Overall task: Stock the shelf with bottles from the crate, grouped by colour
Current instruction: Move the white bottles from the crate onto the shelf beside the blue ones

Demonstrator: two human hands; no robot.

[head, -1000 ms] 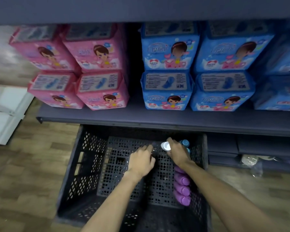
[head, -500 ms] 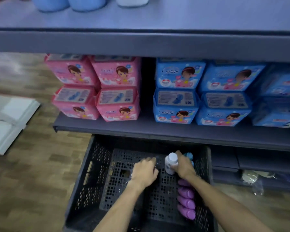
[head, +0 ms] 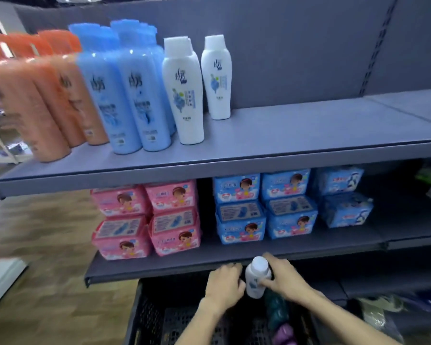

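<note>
My right hand [head: 284,280] grips a small white bottle [head: 256,282] upright over the far end of the black crate [head: 144,314]. My left hand [head: 224,285] is beside it with curled fingers, its thumb side against the bottle; nothing shows inside it. Purple bottles [head: 284,332] and a dark teal bottle [head: 275,310] lie along the crate's right side. On the upper shelf [head: 296,135], orange bottles [head: 35,95] stand at the left, then blue bottles [head: 135,95], then two white bottles [head: 184,95].
The upper shelf is bare to the right of the white bottles. The shelf below holds pink packs [head: 147,220] and blue packs [head: 266,207], and its front edge [head: 159,270] hangs over the crate's far rim. Wooden floor lies to the left.
Both hands have risen from the crate floor to its far rim, the right one lifting the white bottle. The view has tilted up, bringing the upper shelf's bottles into sight.
</note>
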